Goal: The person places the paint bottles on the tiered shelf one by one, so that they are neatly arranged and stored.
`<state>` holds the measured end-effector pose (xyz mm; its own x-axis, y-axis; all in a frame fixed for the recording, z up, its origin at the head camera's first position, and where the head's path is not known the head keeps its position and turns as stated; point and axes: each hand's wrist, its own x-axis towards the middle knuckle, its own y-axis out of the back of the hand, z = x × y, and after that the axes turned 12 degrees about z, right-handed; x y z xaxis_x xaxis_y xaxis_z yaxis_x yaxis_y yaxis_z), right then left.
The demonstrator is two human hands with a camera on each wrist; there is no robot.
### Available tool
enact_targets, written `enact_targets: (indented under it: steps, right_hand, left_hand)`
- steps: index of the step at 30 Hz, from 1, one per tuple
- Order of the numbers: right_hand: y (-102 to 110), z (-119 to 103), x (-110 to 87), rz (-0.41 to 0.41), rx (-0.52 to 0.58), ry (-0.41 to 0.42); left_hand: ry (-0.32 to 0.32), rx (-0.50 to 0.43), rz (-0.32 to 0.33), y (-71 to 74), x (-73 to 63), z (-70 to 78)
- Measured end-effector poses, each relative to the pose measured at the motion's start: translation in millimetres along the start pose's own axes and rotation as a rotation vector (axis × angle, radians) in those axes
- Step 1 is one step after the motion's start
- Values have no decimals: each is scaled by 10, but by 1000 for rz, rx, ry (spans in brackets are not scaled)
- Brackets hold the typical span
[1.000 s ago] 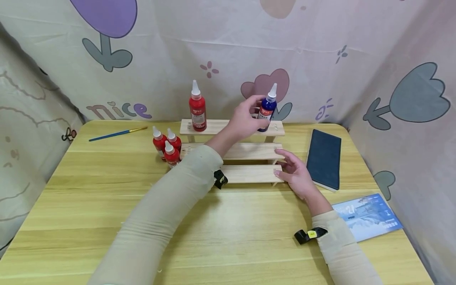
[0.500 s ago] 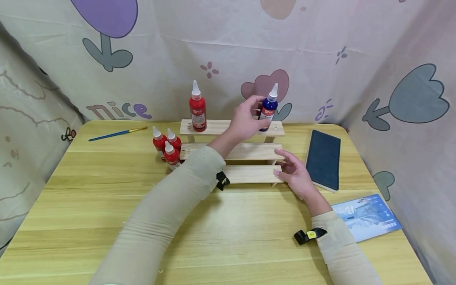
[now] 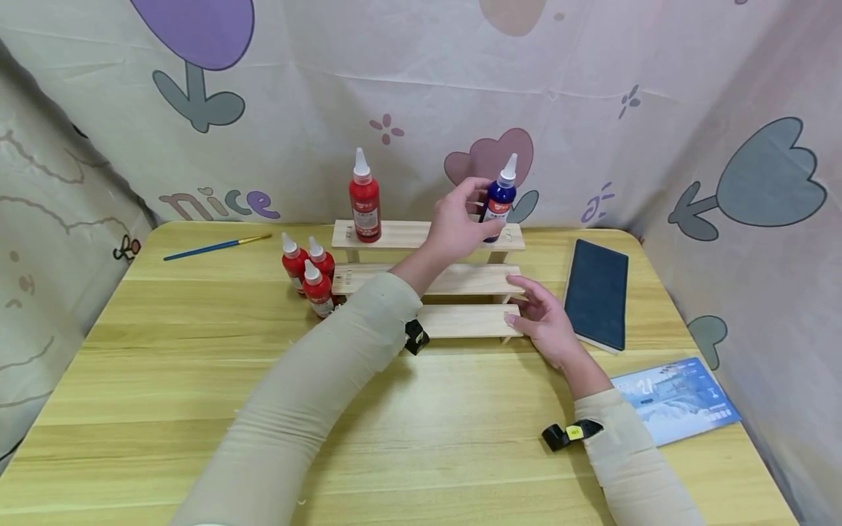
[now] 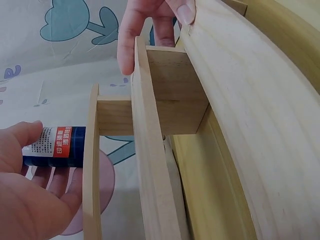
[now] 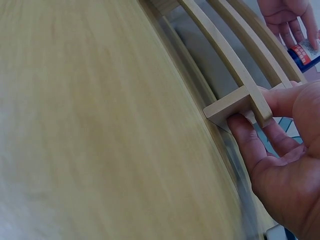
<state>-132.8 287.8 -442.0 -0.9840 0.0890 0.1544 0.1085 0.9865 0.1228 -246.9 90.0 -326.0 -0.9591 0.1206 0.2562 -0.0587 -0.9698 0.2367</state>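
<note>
On the right part of the top tier of a three-step wooden rack (image 3: 473, 279) stands a blue squeeze bottle (image 3: 500, 199) with a pointed white cap. My left hand (image 3: 457, 225) holds it from the left side, thumb in front and fingers behind. The left wrist view shows the blue bottle's (image 4: 62, 145) base right at the top plank. My right hand (image 3: 551, 323) grips the rack's right end at the two lower tiers; in the right wrist view its thumb and fingers (image 5: 247, 137) close around the plank's end and support. A red squeeze bottle (image 3: 365, 204) stands at the top tier's left.
Three red bottles (image 3: 319, 288) stand close together left of the rack. A paintbrush (image 3: 217, 247) lies farther left on the table (image 3: 164, 380). On the right lie a dark notebook (image 3: 596, 294) and a blue printed booklet (image 3: 677, 400). A patterned cloth (image 3: 421, 95) hangs behind.
My left hand has slid slightly to the right along the top tier with the blue bottle. The right hand has stayed on the rack's end.
</note>
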Motion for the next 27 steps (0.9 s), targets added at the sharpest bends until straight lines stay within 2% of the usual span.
enact_targets:
  steps: [6,14,19,27]
  right_hand:
    - [-5,0,-5,-5,4,-6]
    - [5,-12,-10,-1,2,-11]
    - [7,-12,-9,1,-6,-15]
    - [5,-7,1,-2,3,-7]
  left_hand:
    - [-21,-2,0,-13,-7,-20]
    - [-83,-15,28,65,-69,-56]
    - [-137,-41,56,141,-178,-45]
    - [-220,-69,83,287,-451,-25]
